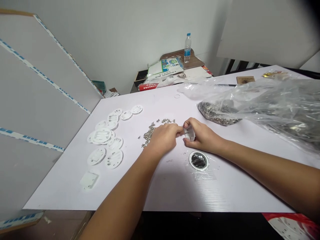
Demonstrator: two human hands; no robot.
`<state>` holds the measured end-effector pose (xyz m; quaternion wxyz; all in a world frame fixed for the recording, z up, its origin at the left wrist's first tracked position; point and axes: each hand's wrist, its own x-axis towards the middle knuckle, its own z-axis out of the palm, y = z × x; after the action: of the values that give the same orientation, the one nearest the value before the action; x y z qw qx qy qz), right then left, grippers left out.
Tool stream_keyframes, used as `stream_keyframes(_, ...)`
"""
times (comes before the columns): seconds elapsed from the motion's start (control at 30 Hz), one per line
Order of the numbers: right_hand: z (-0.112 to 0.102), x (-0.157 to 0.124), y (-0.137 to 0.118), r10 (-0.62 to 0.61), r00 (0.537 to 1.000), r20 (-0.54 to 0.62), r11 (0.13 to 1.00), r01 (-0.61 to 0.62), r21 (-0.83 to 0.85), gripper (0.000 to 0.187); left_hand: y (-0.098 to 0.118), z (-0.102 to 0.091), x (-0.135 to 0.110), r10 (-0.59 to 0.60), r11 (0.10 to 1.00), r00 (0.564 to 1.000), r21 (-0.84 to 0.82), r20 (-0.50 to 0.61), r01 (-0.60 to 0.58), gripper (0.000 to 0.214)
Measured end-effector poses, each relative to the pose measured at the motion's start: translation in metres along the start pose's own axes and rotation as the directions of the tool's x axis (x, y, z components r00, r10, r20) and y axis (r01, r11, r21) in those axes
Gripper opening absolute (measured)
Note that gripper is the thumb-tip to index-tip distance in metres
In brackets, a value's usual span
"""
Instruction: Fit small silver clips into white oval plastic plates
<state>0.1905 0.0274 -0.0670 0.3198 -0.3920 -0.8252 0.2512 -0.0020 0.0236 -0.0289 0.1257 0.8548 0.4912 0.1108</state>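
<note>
My right hand (203,135) grips a small clear plastic piece (189,133) between thumb and fingers. My left hand (163,140) reaches across, its fingertips closed against that piece; anything small between them is hidden. Just left of my left hand lies a loose heap of tiny metal parts (150,133). Round white perforated plastic discs (102,136) are spread further left, with a square white plastic piece (88,180) nearer me. Below my right hand rests a white-rimmed round piece with a dark centre (198,160).
A clear plastic bag (272,106) with a mass of metal parts (215,113) lies on the white tabletop (195,190) at right. Grey panels (42,100) stand along the left. Packaging and a water bottle (187,48) sit behind the table.
</note>
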Motion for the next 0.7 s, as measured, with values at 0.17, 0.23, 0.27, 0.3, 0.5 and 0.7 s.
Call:
stream_keyframes(0.17, 0.001, 0.001, -0.001, 0.020, 1.000, 0.001, 1.000, -0.020, 0.008, 0.038, 0.003, 0.001, 0.000, 0.006, 0.999, 1.000, 0.038, -0.002, -0.006, 0.018)
stream_keyframes(0.23, 0.001, 0.002, -0.002, 0.023, 1.000, -0.006, 1.000, -0.023, 0.000, 0.037, 0.001, 0.000, 0.000, 0.020, 0.999, 1.000, 0.035, 0.001, -0.020, 0.018)
stream_keyframes(0.27, 0.002, 0.001, -0.002, 0.021, 1.000, -0.012, 1.000, -0.021, -0.004, 0.037, -0.001, -0.001, -0.001, 0.031, 0.999, 1.000, 0.027, 0.005, -0.031, 0.019)
stream_keyframes(0.3, 0.002, 0.001, -0.003, 0.017, 1.000, -0.020, 1.000, -0.017, -0.007, 0.037, -0.003, -0.002, -0.001, 0.042, 0.999, 0.999, 0.015, 0.008, -0.042, 0.020)
stream_keyframes(0.5, -0.005, 0.001, -0.006, 0.055, 0.978, -0.203, 0.997, -0.042, 0.071, 0.042, -0.010, -0.010, -0.005, 0.017, 0.981, 0.994, -0.190, -0.111, -0.038, 0.022)
stream_keyframes(0.7, -0.007, 0.005, -0.021, 0.417, 0.897, -0.143, 0.671, -0.198, 0.715, 0.049, 0.005, -0.011, -0.003, -0.019, 0.865, 0.979, -0.495, -0.201, -0.085, 0.024)
